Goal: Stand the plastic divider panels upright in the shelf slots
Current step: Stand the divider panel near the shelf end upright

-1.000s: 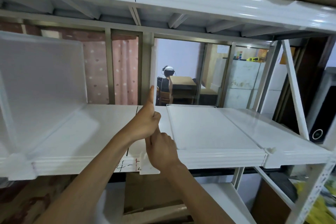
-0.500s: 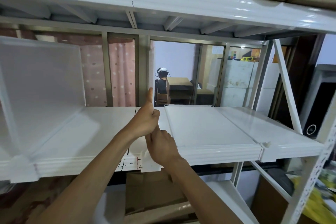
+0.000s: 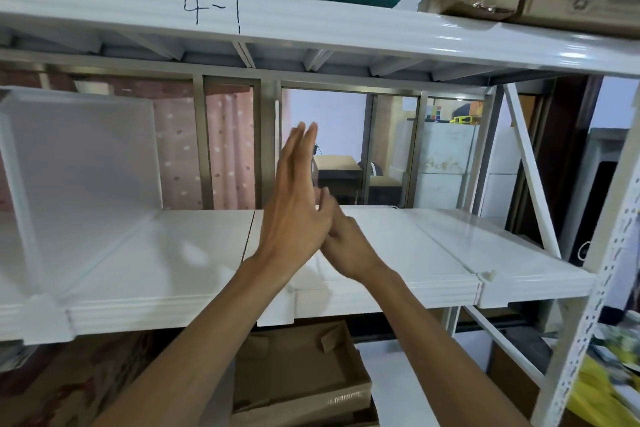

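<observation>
Left hand rising flat with fingers straight and together, pressing against a thin clear plastic divider panel standing edge-on near the middle of the white metal shelf. Right hand touching the left at the palm, fingers loosely open, gripping nothing visible. Frosted translucent divider panel standing upright near the shelf's left end. White flat panel lying right of the hands, reaching the front edge. Leaving open room between the two upright panels.
</observation>
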